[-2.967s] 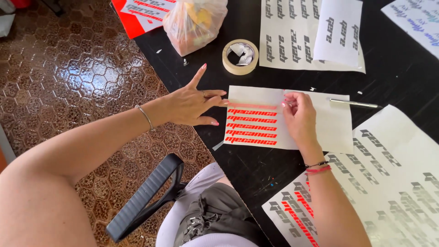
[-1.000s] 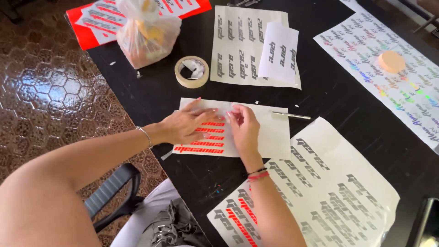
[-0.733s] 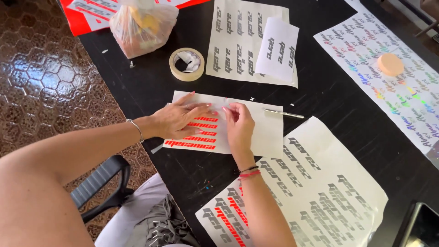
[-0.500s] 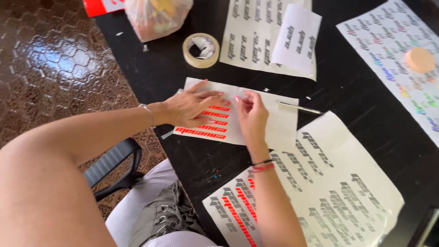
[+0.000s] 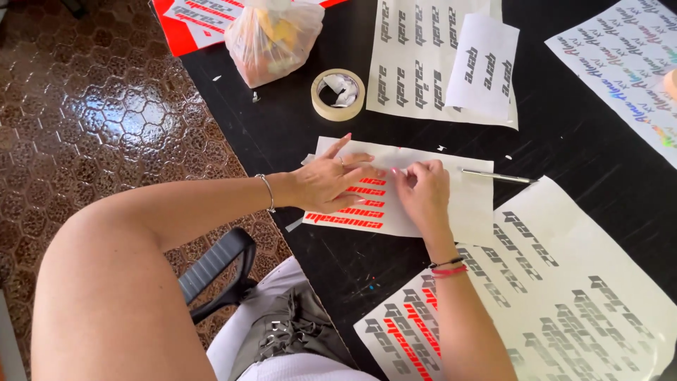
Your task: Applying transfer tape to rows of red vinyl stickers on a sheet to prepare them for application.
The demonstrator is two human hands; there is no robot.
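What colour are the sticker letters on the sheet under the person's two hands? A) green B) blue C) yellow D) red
D: the left hand and right hand press on a white sheet whose rows of letters are bright red.
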